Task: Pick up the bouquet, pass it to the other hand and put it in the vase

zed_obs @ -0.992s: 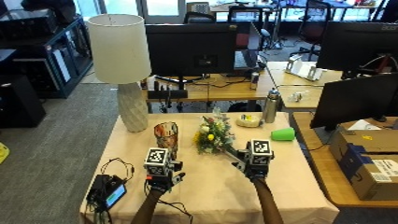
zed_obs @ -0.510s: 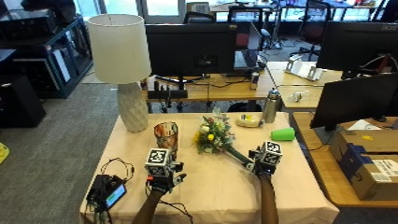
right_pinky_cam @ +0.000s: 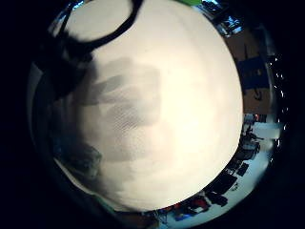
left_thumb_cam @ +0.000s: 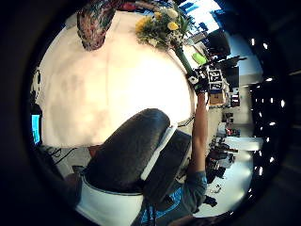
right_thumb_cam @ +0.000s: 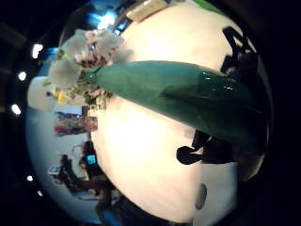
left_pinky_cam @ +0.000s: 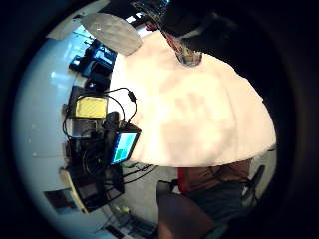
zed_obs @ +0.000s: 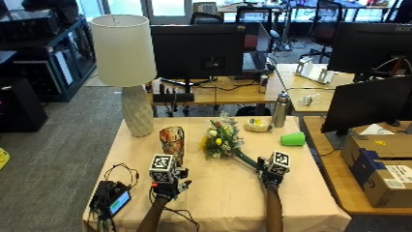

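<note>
Bouquet (zed_obs: 222,140) higher than before

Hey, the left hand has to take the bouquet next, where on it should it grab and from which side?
Probably the green wrapped stem, just above where the right hand grips its lower end. The bouquet slants, flowers toward the vase, so the left hand would best come from the vase side, closing round the stem below the blooms, which look easily crushed.

Bouquet of yellow, white and pink flowers with green leaves (zed_obs: 217,138), stems in dark green wrap. Glass vase (zed_obs: 172,139), mottled red, orange and dark pattern. Beige tablecloth (zed_obs: 219,188). Lamp (zed_obs: 128,72), cream shade, white textured base. Bright green cup (zed_obs: 293,139). Black gloves.
</note>
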Demonstrator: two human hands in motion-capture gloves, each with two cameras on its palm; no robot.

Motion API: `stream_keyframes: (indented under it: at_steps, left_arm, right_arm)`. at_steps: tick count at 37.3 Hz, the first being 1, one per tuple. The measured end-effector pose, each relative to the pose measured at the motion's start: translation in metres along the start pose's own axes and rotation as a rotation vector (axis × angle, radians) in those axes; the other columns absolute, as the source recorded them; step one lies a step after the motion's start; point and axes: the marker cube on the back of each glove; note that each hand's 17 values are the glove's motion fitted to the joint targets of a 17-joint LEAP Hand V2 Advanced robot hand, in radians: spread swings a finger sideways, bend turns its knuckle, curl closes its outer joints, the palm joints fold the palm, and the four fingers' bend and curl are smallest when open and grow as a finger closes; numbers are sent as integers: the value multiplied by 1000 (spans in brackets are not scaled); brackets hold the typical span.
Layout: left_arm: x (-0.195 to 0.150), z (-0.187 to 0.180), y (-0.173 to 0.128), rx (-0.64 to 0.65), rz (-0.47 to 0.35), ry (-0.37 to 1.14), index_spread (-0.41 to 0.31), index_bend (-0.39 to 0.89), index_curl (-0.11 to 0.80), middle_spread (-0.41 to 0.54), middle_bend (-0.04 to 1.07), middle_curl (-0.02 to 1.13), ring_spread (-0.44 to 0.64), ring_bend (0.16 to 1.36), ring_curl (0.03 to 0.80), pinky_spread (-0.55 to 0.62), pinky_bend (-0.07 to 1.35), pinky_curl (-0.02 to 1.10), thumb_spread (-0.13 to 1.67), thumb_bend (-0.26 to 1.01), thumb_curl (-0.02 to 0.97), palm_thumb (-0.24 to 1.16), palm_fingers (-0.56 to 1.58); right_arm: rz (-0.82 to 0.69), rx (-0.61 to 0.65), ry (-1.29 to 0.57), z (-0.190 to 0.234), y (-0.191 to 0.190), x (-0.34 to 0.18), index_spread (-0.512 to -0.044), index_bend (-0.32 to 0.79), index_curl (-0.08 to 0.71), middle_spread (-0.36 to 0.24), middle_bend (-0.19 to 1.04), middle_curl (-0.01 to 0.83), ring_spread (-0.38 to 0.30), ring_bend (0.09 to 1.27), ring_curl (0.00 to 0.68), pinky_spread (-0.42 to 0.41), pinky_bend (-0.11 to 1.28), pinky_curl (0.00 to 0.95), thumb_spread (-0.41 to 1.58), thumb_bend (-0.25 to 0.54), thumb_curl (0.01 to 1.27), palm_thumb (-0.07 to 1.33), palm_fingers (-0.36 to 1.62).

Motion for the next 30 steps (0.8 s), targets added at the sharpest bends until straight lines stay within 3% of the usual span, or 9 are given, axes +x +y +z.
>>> stream_keyframes:
  at_steps: [1, 2, 3, 6, 9, 17, 25, 27, 30]
  left_arm:
    - [1, -1, 2, -9, -2, 6, 41, 119, 196, 281, 229, 326, 484, 640, 254, 462, 660, 337, 962, -46, 204, -41, 84]
    - [3, -3, 5, -18, -6, 9, 41, 119, 196, 282, 229, 326, 484, 640, 254, 462, 660, 337, 962, -46, 205, -41, 84]
    - [3, -4, 7, -24, -10, 10, 41, 119, 197, 282, 228, 327, 484, 640, 254, 462, 660, 337, 962, -47, 206, -41, 84]
    - [2, -3, 6, -21, -15, 5, 37, 125, 201, 282, 226, 328, 482, 635, 253, 462, 659, 337, 962, -47, 208, -41, 86]
    - [2, 0, 0, -3, -8, 18, 35, 123, 203, 282, 225, 330, 481, 634, 253, 462, 659, 338, 962, -45, 210, -38, 86]
    - [26, -23, -14, 128, 42, 149, 33, 129, 211, 277, 230, 335, 483, 628, 252, 462, 651, 335, 969, -42, 214, -34, 105]
    - [66, -56, -42, 246, 149, 539, 22, 164, 237, 224, 253, 339, 432, 630, 252, 439, 601, 320, 999, -12, 231, 20, 269]
    - [77, -63, -51, 243, 176, 644, 14, 177, 249, 203, 250, 339, 410, 627, 252, 427, 585, 315, 1011, -6, 237, 42, 324]
    - [97, -69, -68, 233, 212, 814, -12, 224, 282, 158, 244, 340, 358, 609, 251, 399, 539, 305, 1019, 3, 253, 94, 442]
  right_arm:
    - [6, 28, 15, -1, -2, 0, -334, 373, 293, -71, 289, 316, 26, 429, 282, 250, 410, 282, 1031, 117, 412, 821, 751]
    - [12, 48, 28, -1, -3, 0, -322, 341, 283, -88, 362, 343, -23, 524, 313, 190, 367, 271, 982, 120, 429, 855, 954]
    - [16, 57, 35, -2, -4, -1, -318, 321, 277, -99, 369, 344, -48, 529, 300, 158, 353, 260, 952, 112, 438, 865, 1014]
    - [13, 48, 18, -2, -2, -4, -297, 246, 303, -121, 360, 369, -103, 608, 360, -9, 495, 322, 843, 83, 471, 888, 1225]
    - [21, 58, 21, -2, 1, -2, -278, 182, 328, -129, 486, 427, -134, 713, 423, -108, 595, 375, 771, 54, 498, 896, 1444]
    - [48, 288, -104, -24, -5, -10, -255, 213, 386, -149, 665, 517, -171, 913, 516, -219, 648, 437, 713, -3, 547, 915, 1491]
    - [29, 112, -566, -40, 30, -55, -246, 257, 442, -157, 740, 563, -183, 988, 555, -261, 715, 472, 686, -22, 587, 930, 1435]
    - [-28, 121, -705, -45, 32, -71, -245, 264, 453, -158, 751, 571, -185, 999, 559, -266, 725, 479, 681, -24, 594, 931, 1423]
    - [-64, 193, -758, -48, 33, -83, -243, 270, 469, -158, 769, 581, -186, 1010, 564, -271, 739, 486, 676, -26, 605, 930, 1413]
